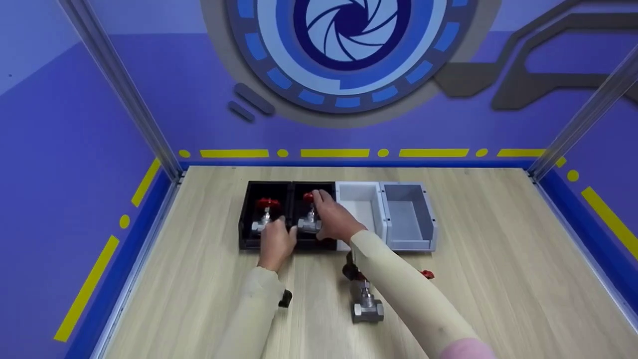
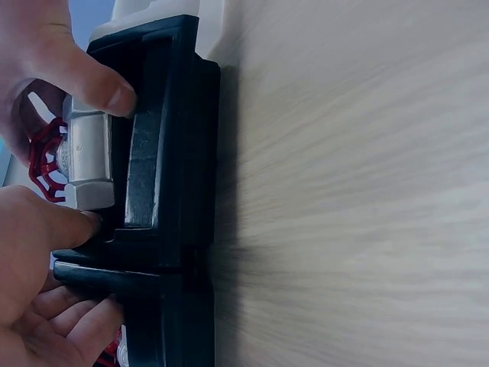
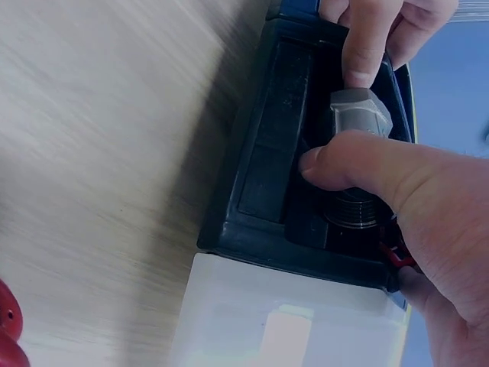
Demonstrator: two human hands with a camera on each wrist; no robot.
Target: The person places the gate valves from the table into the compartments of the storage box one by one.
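Observation:
In the head view, my right hand [image 1: 340,219] grips a steel gate valve [image 1: 310,223] with a red handwheel inside the second black bin [image 1: 326,188]. Its thumb lies along the metal body in the right wrist view, with fingers around by the red handwheel [image 2: 47,159]. My left hand [image 1: 277,244] straddles the wall between the two black bins. Its thumb touches the valve's hex end, while its other fingers [image 2: 95,329] curl over the wall on the side of the first bin. Another gate valve [image 1: 267,204] stands in that left black bin [image 1: 253,192].
A white bin [image 1: 356,188] and a grey bin [image 1: 403,190] continue the row rightward. Before them on the wooden table [image 1: 478,279] lies a third valve [image 1: 368,309]; a red handwheel [image 1: 427,274] shows past my right sleeve. Patterned panels enclose the back and sides.

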